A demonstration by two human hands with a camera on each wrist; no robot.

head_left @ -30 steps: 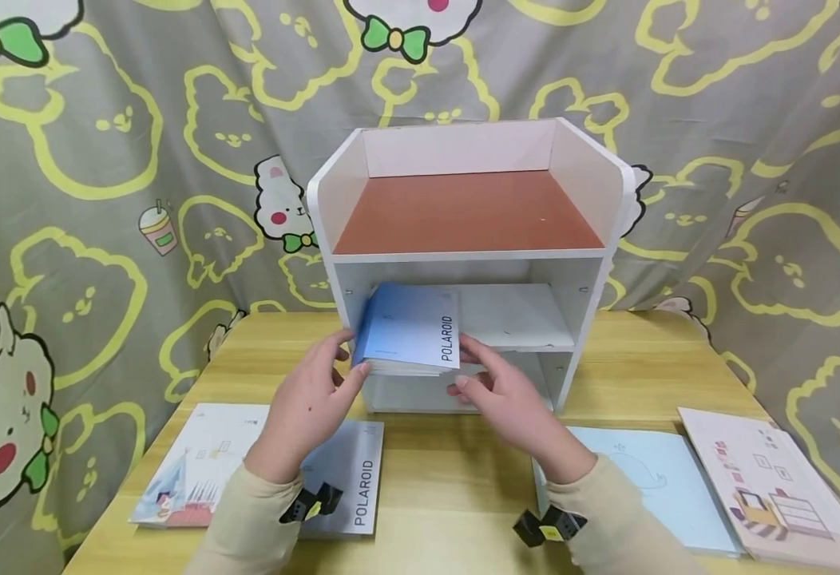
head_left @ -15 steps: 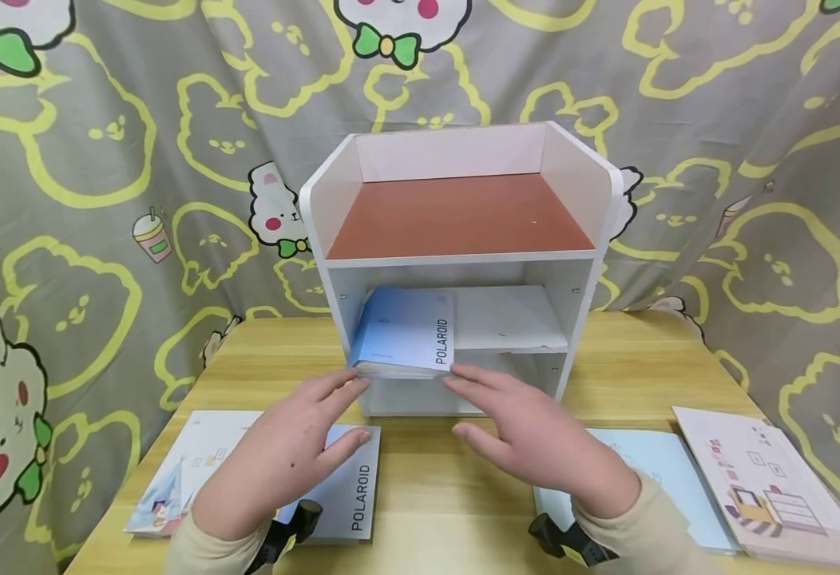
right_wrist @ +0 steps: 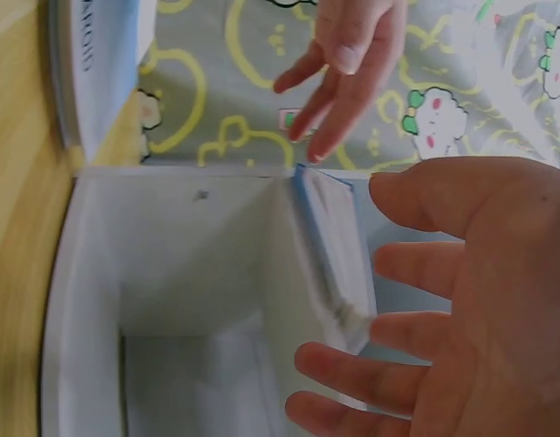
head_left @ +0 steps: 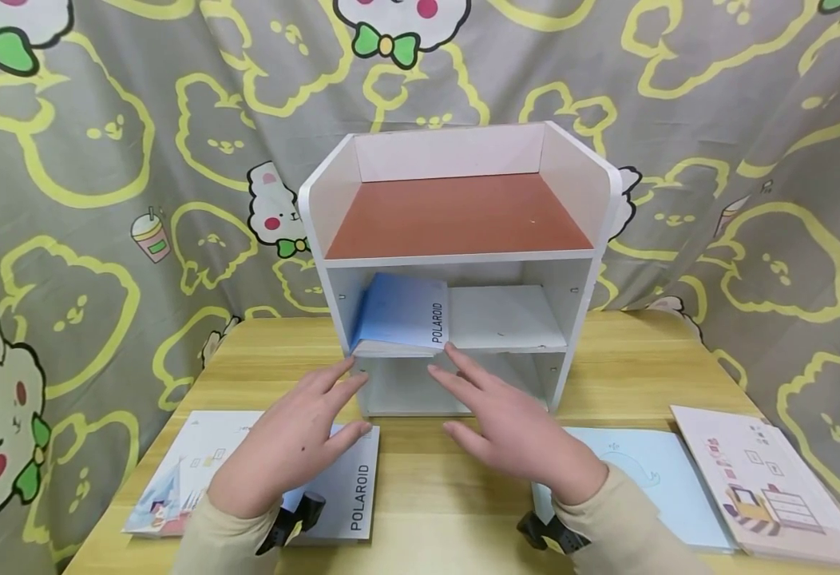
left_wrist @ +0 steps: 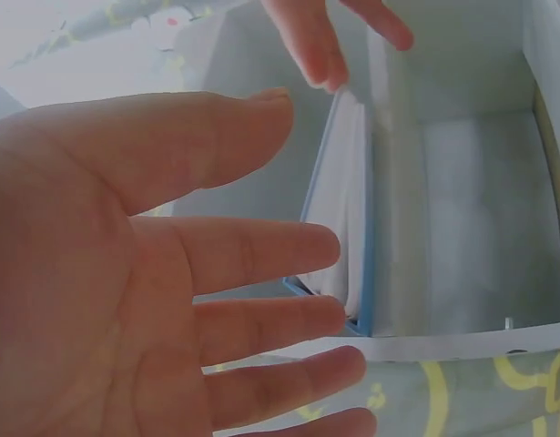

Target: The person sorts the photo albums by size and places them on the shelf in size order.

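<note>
A blue book (head_left: 404,313) marked POLAROID lies on the left part of the middle shelf (head_left: 506,315) of a white cabinet. My left hand (head_left: 287,443) is just in front of the book's left front corner, with fingers spread. At the right front corner, my right hand (head_left: 517,435) has its fingers extended; its fingertips touch or nearly touch the book's edge. Both wrist views show the book's page edges (left_wrist: 345,209) between the two hands. Neither hand grips anything.
Another POLAROID book (head_left: 351,487) and a white illustrated book (head_left: 176,471) lie at the table's left, partly behind my left arm. A light blue book (head_left: 650,479) and a pink illustrated book (head_left: 768,487) are on the right. The cabinet's brown top (head_left: 456,216) has raised sides.
Both hands drew back from the book's sides and straightened their fingers. The book then moved deeper into the shelf, away from me, between half a second ago and now.
</note>
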